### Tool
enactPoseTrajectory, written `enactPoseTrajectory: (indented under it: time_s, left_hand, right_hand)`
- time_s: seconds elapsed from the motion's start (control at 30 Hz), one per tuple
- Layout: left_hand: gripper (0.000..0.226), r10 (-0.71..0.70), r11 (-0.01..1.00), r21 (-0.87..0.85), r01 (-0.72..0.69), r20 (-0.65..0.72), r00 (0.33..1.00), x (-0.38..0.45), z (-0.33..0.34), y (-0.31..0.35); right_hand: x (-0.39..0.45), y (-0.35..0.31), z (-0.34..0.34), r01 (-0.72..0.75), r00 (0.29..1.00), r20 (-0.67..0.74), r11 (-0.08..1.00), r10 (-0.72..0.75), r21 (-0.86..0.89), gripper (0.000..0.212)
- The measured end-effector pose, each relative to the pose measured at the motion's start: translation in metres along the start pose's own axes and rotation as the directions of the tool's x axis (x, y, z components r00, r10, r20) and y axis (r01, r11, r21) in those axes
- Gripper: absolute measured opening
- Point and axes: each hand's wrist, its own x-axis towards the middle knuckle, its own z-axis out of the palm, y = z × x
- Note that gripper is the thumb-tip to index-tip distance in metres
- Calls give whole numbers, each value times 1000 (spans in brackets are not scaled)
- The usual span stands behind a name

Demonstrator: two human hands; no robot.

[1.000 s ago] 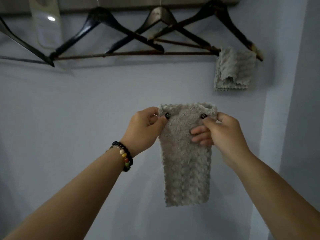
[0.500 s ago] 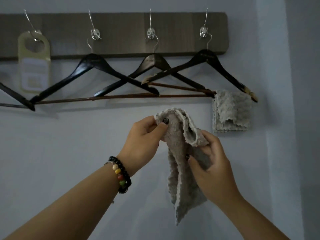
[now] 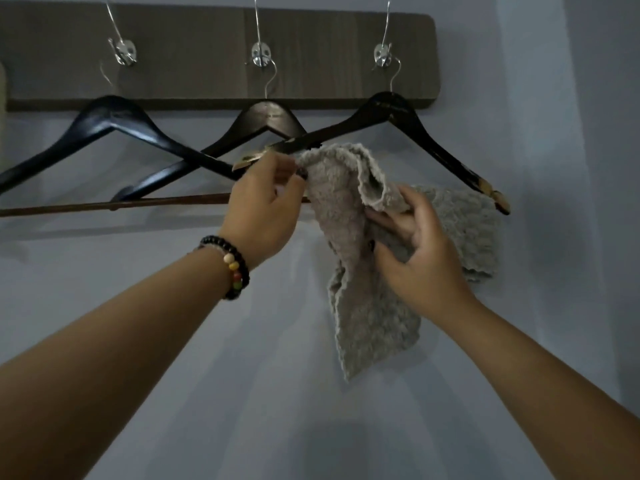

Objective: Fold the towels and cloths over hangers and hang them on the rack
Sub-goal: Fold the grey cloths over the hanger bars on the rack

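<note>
Head cam: left hand [image 3: 263, 206] & right hand [image 3: 415, 251] grip cloth [image 3: 360, 271]; most hangs below.

Dim light; pale, perhaps bluish wall [image 3: 104, 306] meets a corner at right.

Dim, bluish light (soft shadows); grainy, edges slightly bowed.

One head camera, tilted up at the wall close in front of you

You see everything from your own head: the view faces forward and slightly upward at the rack [image 3: 221, 57] and its hangers [image 3: 388, 129], near enough that both forearms run in from the bottom corners. No second view is present, and the wide lens bends the edges.
</note>
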Motion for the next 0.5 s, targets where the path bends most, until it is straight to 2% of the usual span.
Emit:
enactPoseTrajectory:
  time_s: [0.1, 0.17, 0.3, 0.4, 0.5]
  left_hand:
    - [24, 197, 946, 278, -165, -89, 976, 30, 10, -6]
    - [31, 241, 872, 453, -184, -72, 968, 49, 15, -10]
    - [43, 149, 771, 620, -147, 48, 988, 69, 23, -9]
    - [45, 162, 736, 662, -140, 29, 986, 75, 26, -9]
    - [43, 100, 722, 685, -99, 39, 994, 82, 27, -11]
  right_hand:
    - [23, 14, -10, 17, 1000, 0, 999, -17, 29, 65]
    - [39, 22, -16, 10, 1000, 22, 999, -11, 36, 68]
    - [64, 34, -25, 5, 999, 35, 999, -6, 48, 71]
    - [77, 39, -29, 6, 999, 44, 999, -8, 42, 77]
    - [86, 45, -29, 25, 998, 63, 1000, -25, 15, 82]
